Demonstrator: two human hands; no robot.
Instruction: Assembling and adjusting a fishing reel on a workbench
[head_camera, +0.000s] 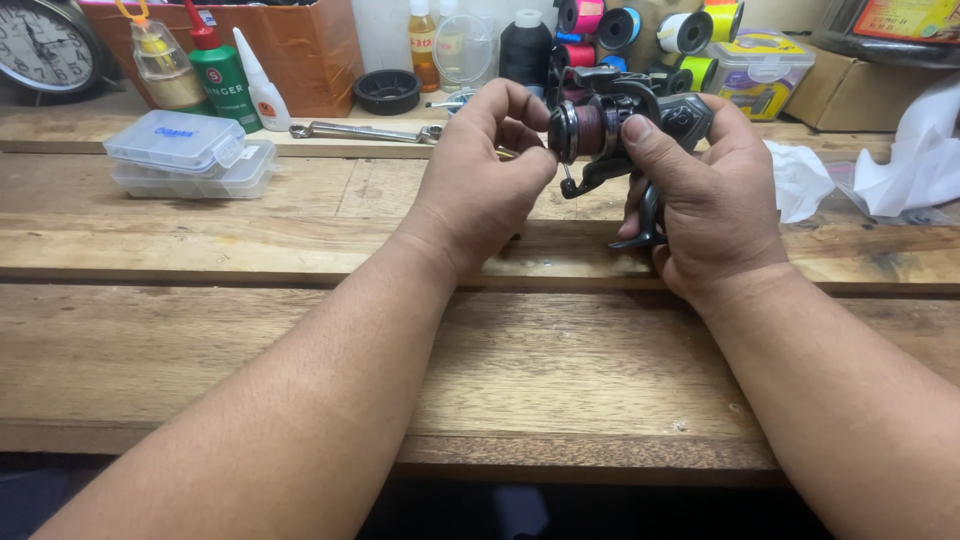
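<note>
A black fishing reel (612, 125) with dark red line on its spool is held above a wooden workbench (300, 330). My right hand (705, 200) grips the reel's body and foot, thumb pressed along its side. My left hand (485, 170) is at the spool's front end, fingers curled around it, pinching something small that I cannot make out. The reel's bail wire hangs down between the two hands.
Two stacked clear plastic boxes (190, 155) lie at the left. Behind them stand a green bottle (222, 75), a white glue bottle (262, 90) and a clock (45, 45). A wrench (365, 130), thread spools (640, 30) and white tissue (800, 175) lie at the back.
</note>
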